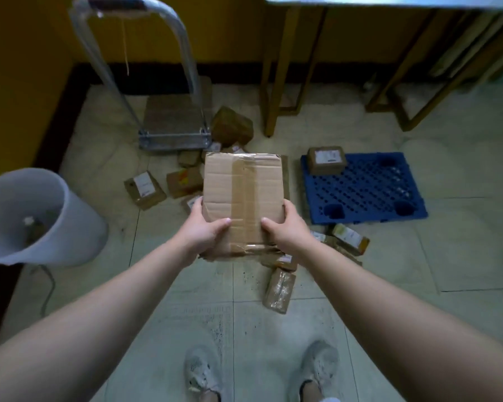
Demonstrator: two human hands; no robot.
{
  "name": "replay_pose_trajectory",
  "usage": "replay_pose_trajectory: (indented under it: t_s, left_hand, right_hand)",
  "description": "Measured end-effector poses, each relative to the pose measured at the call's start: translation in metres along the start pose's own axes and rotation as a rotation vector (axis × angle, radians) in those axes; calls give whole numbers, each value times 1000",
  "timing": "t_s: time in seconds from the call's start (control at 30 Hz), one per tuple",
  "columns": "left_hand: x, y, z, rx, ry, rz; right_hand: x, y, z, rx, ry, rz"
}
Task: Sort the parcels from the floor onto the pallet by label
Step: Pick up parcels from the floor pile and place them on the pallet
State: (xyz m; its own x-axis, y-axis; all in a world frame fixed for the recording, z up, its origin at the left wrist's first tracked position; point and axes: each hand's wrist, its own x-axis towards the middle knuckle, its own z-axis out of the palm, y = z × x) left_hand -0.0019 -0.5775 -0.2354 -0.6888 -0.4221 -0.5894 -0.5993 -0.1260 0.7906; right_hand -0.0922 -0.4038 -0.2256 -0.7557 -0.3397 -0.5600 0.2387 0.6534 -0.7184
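Cardboard box (243, 195) is gripped at its near corners by both hands, left (205, 232) and right (285, 227); the blue pallet (389, 204) lies to the right, nearer the right hand.

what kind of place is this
Probably a small parcel sorting or storage room: taped cardboard parcels lie scattered on the tiled floor beside a blue plastic pallet and a platform hand trolley.

Taped parcel (243, 198) between left hand (205, 232) and right hand (286, 229)
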Motion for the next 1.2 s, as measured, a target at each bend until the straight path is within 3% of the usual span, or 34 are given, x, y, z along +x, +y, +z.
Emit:
replay_pose_trajectory:
  t_s: [0.17, 0.4, 0.63, 0.9, 1.2]
  left_hand:
    - [-57, 85, 62, 88, -37, 113]
    - [-130, 164, 201, 195, -82, 297]
    - [-167, 220, 290, 236, -145, 315]
    - [-135, 253, 336, 244, -173, 340]
    - [-15, 278, 375, 199, -152, 254]
  right_hand:
    - [-59, -18, -105, 21, 99, -84]
    - [-120, 13, -261, -4, 291, -130]
    - [-154, 36, -359, 58, 353, -166]
    - [-122, 38, -409, 71, 320, -175]
    - [-3, 29, -452, -8, 273, -65]
